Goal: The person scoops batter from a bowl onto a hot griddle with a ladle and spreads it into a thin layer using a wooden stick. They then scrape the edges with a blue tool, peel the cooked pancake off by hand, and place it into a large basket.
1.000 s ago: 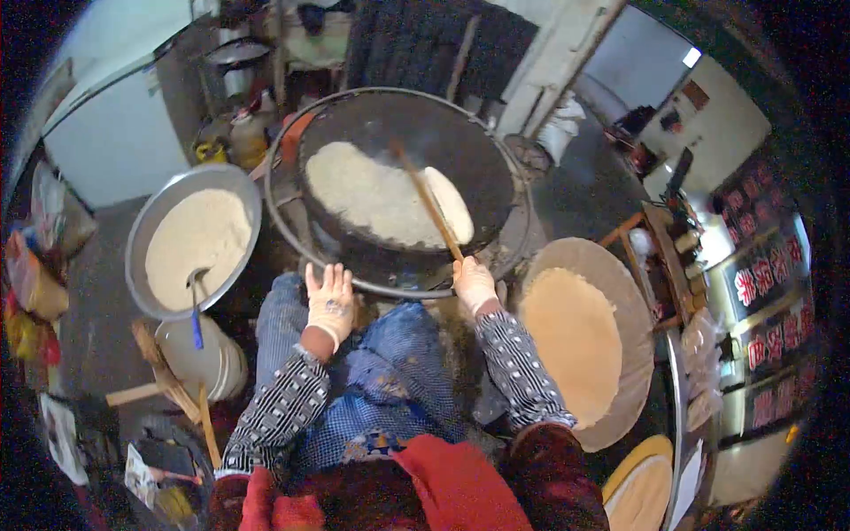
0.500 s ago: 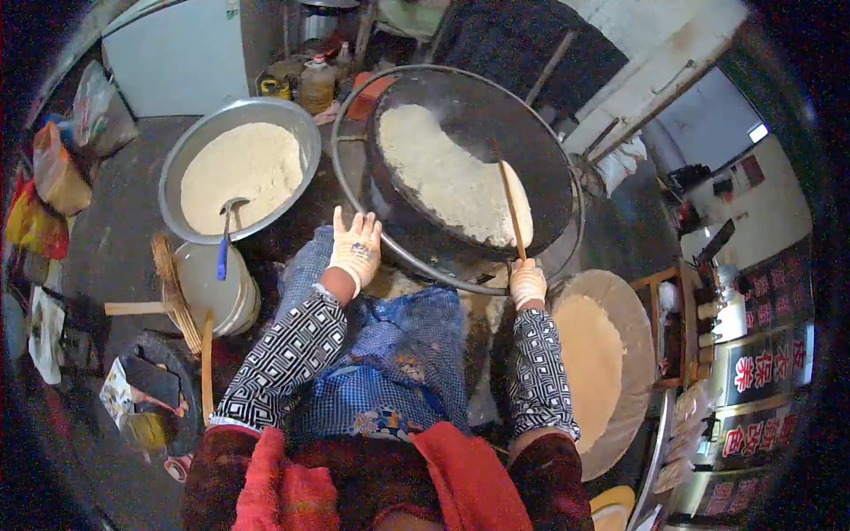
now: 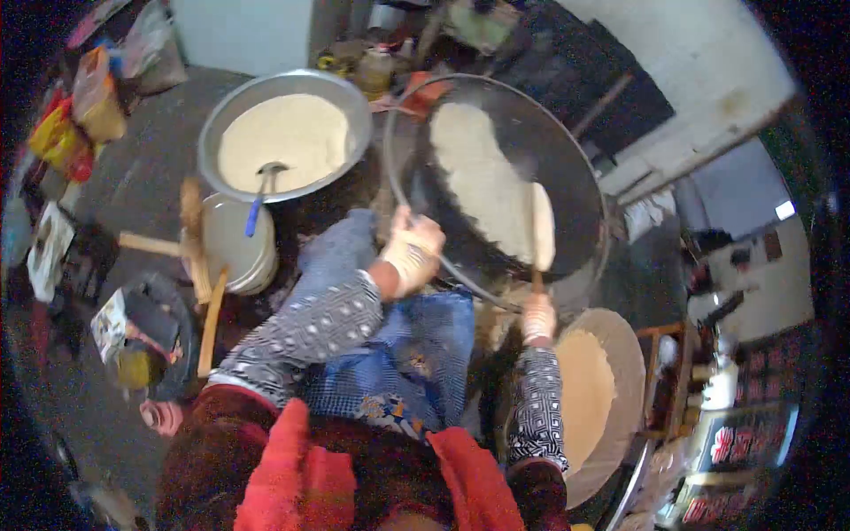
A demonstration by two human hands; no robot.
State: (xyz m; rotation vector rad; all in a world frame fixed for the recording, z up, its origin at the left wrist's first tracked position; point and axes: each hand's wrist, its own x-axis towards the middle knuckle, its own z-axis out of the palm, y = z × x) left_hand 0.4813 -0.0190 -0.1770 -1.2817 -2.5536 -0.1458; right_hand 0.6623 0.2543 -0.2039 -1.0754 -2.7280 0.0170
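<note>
My right hand (image 3: pixel 537 319), in a light glove, is closed round the handle of a wooden spreader (image 3: pixel 535 234). The spreader's blade rests at the right edge of a pale batter layer (image 3: pixel 490 181) on the round dark griddle (image 3: pixel 553 155). A metal ring (image 3: pixel 591 159) surrounds the griddle. At the ring's near left side is my gloved left hand (image 3: pixel 413 252), its fingers curled over the rim and somewhat blurred. Left of the griddle, a large metal basin (image 3: pixel 209 157) holds pale batter (image 3: pixel 288 137) and a blue-handled ladle (image 3: pixel 258 202).
Below the basin stands a white bucket (image 3: pixel 257 257) with a brush (image 3: pixel 194 239) and a wooden stick (image 3: pixel 212 323) against it. A lined round tray (image 3: pixel 624 380) with a tan flatbread (image 3: pixel 584 398) lies to the right. An oil bottle (image 3: pixel 374 73) stands behind.
The view has turned, moving the scene around. My left hand has gone from spread fingers to curled ones at the ring. The batter layer looks narrower, with more dark griddle showing at its left.
</note>
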